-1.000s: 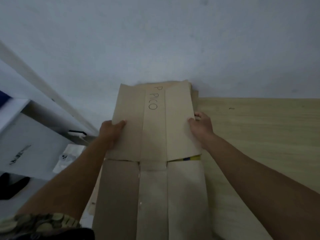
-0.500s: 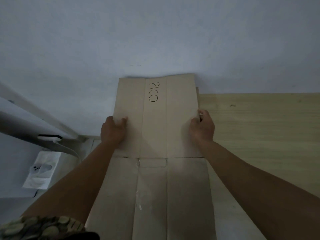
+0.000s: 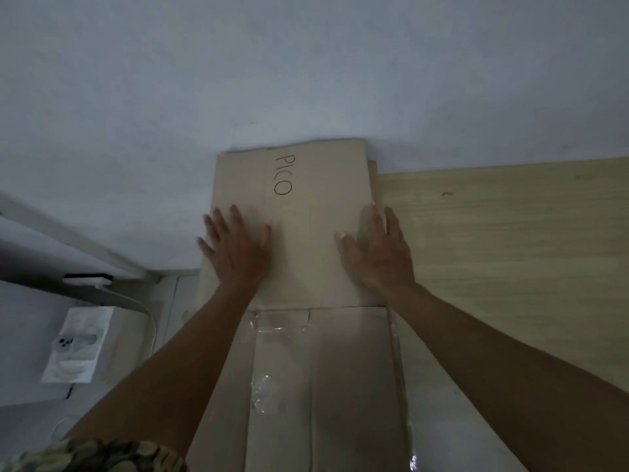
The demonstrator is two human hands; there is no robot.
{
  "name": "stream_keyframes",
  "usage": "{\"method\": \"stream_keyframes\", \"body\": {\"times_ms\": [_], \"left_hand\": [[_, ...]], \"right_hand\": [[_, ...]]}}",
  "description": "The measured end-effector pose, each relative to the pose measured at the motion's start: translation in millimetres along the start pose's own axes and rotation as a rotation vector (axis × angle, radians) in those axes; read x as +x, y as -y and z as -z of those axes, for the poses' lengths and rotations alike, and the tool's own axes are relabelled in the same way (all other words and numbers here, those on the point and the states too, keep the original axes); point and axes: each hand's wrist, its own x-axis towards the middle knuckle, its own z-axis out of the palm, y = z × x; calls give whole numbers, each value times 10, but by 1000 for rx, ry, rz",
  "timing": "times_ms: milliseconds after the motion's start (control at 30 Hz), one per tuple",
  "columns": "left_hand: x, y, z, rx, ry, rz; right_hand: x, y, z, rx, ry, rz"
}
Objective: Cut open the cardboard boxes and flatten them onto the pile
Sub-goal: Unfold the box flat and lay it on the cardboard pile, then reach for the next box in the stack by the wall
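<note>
A flattened brown cardboard box (image 3: 306,212) marked "PICO" lies lengthwise in front of me, its far end against the wall. Clear tape shines on its near panels. My left hand (image 3: 236,250) rests palm down on the far panel's left side with fingers spread. My right hand (image 3: 377,250) presses flat on the panel's right edge, fingers apart, thumb on the cardboard. Neither hand grips anything. The edge of another cardboard sheet (image 3: 373,175) peeks out from underneath on the right.
A pale wooden floor (image 3: 510,240) stretches to the right. The white wall (image 3: 306,63) stands behind. At left is a white frame (image 3: 68,240), a white cable (image 3: 143,308) and a small white packet (image 3: 73,345) on a light surface.
Both hands let go of the panel's side edges and now lie flat with fingers spread on top of it. The far panel has been pressed down flat.
</note>
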Motion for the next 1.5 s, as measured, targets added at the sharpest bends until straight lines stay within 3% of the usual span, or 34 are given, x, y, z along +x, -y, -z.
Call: {"method": "stream_keyframes", "body": {"times_ms": [100, 267, 633, 867, 1133, 1367, 1500], "left_hand": [[-143, -519, 10, -25, -9, -259], [-695, -1807, -118, -126, -55, -656], [-2987, -4839, -592, -286, -29, -1045], [-4359, -6348, -1158, -310, 79, -1184], [-5265, -7768, -2019, -277, 177, -1270], [-5748, -8871, -2797, -177, 230, -1182], [-5998, -9501, -3348, -152, 220, -1032]], "right_hand": [[-44, -254, 349, -58, -222, 114], [-125, -1096, 1261, -166, -450, 204], [-1293, -3832, 3724, -325, -708, -34], [-1999, -5486, 4785, -328, -716, -239], [-2029, -7002, 5611, -274, -657, -397], [-1676, -8320, 6299, -238, -531, -392], [-1233, -9147, 6584, -202, -394, -327]]}}
